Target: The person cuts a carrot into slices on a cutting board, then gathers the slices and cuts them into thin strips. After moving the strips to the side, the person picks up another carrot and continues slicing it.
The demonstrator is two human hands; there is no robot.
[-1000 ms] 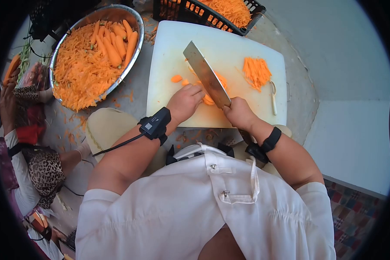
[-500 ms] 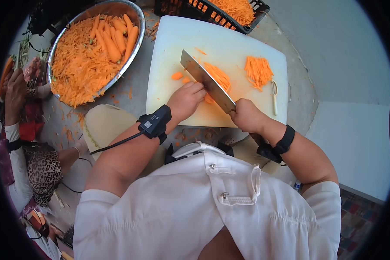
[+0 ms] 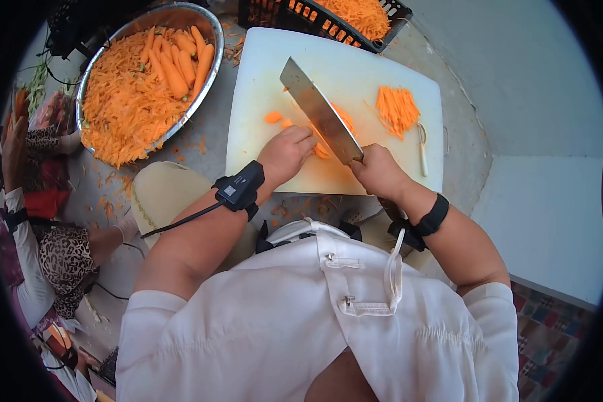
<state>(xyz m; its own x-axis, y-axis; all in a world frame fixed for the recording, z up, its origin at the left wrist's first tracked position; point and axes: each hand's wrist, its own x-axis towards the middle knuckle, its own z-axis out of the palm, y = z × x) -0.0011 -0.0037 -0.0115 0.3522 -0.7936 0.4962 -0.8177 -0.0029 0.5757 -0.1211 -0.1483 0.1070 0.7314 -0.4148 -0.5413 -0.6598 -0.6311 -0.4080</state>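
My right hand [image 3: 376, 171] is wrapped round the handle of a cleaver [image 3: 320, 112], whose broad blade points up and left over the white cutting board [image 3: 278, 63]. Beside the blade, my left hand [image 3: 286, 155] has its fingers curled down onto carrot slices [image 3: 322, 152], which it partly hides. Cut carrot [image 3: 342, 115] shows behind the blade. Small carrot pieces [image 3: 273, 116] lie just beyond my left knuckles. A pile of carrot strips [image 3: 397, 111] rests at the board's right, with a white-handled peeler [image 3: 423, 153] near it.
A metal basin [image 3: 216, 63] of shredded and whole carrots [image 3: 174, 74] stands at upper left. Behind the board is a black crate [image 3: 328, 28] with shredded carrot. Another person's hand [image 3: 13, 151] is at far left. A white wall or panel [image 3: 546, 214] stands at right.
The cleaver has lifted and shifted slightly up and left, with my right hand moving a little the same way. My left hand stays nearly in place on the carrot.
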